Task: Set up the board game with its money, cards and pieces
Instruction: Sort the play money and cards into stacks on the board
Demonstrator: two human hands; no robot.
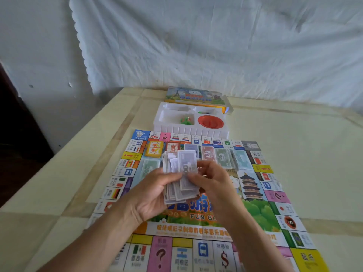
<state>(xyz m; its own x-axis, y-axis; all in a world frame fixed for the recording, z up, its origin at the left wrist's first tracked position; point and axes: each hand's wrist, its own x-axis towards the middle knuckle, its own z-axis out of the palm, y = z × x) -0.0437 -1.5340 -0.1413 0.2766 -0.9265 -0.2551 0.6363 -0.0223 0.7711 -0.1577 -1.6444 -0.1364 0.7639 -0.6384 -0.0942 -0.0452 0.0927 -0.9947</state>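
Note:
The colourful paper game board (198, 230) lies flat on the table. Above its middle I hold a thick stack of grey play money (181, 179). My left hand (151, 195) grips the stack from below and the left. My right hand (211, 178) pinches the top notes from the right. Along the board's far side lie sorted piles: a pink note pile (207, 153), a green note pile (224, 158), a pale blue note pile (240, 159) and another green pile (150, 167) at the left. An orange card deck (154, 149) sits near the far left corner.
Beyond the board stands the white plastic box insert (191, 130), holding a red dish (210, 121) and small green pieces (185, 120). The game's box lid (195, 97) lies behind it. A white sheet hangs at the back; the table's left edge (59, 152) runs diagonally.

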